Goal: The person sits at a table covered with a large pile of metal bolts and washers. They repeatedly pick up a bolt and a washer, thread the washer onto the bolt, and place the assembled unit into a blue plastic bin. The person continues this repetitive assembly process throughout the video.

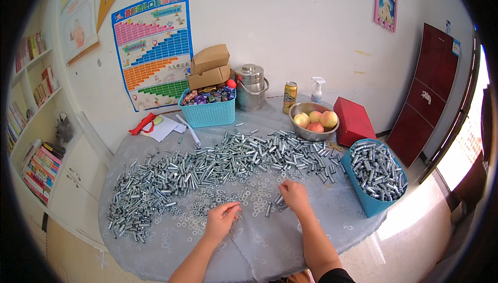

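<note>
My left hand (221, 223) is over the near middle of the table, thumb and fingertips pinched together above scattered flat washers (194, 225). Whatever its fingertips hold, if anything, is too small to make out. To its right, my right hand (294, 196) has its fingers curled closed, and what they hold is hidden. Just beneath that hand lie a few short metal sleeves (268, 210). Beyond both hands, a long heap of silvery bolts and tube-like sleeves (207, 166) curves across the table. More loose washers (258, 192) lie between the hands and the heap.
A blue bin (366, 206) full of metal sleeves stands at the right edge of the grey-covered table (249, 262). Behind the heap are a light blue basket (208, 115), a steel pot (251, 88), a yellow can (290, 97), a spray bottle (317, 90), a fruit bowl (306, 133) and a red box (354, 122).
</note>
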Demonstrator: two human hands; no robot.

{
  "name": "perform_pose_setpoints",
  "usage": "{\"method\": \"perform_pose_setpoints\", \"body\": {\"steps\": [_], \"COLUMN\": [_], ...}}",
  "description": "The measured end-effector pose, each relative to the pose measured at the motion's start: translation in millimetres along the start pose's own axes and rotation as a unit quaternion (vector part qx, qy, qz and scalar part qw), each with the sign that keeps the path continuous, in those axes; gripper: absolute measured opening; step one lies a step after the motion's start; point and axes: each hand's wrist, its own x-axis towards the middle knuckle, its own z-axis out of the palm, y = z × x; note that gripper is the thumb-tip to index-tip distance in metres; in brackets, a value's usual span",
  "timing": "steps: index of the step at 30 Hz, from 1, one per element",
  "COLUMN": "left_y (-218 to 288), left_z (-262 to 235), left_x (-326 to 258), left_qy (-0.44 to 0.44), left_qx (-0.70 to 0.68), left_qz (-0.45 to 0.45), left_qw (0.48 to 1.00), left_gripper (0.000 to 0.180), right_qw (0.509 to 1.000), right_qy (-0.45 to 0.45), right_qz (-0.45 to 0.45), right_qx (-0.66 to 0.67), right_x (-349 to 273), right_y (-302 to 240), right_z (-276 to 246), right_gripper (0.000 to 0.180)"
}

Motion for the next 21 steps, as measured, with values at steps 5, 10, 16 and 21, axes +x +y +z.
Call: {"method": "perform_pose_setpoints", "body": {"steps": [5, 10, 16, 21], "left_y": [0.0, 1.8, -42.0, -41.8], "left_z": [-15.9, -52.4, -106.1, -107.2], "left_x": [11.6, 39.4, 74.4, 84.6], "left_qy": [0.014, 0.069, 0.173, 0.153], "left_qx": [0.001, 0.061, 0.248, 0.394], "left_qz": [-0.014, -0.009, 0.066, 0.070], "left_qw": [1.000, 0.996, 0.951, 0.903], "left_gripper": [0.017, 0.015, 0.015, 0.011], "right_qw": [0.992, 0.949, 0.944, 0.959], "right_qy": [0.123, 0.271, 0.268, 0.226], "right_qz": [0.022, 0.112, 0.142, 0.160], "right_qx": [-0.035, -0.116, -0.132, -0.062], "right_x": [8.8, 12.3, 9.8, 13.1], "right_y": [23.9, 66.3, 88.1, 78.7], "right_z": [-16.0, -30.7, -25.1, -23.0], "right_gripper": [0.012, 0.016, 0.025, 0.027]}}
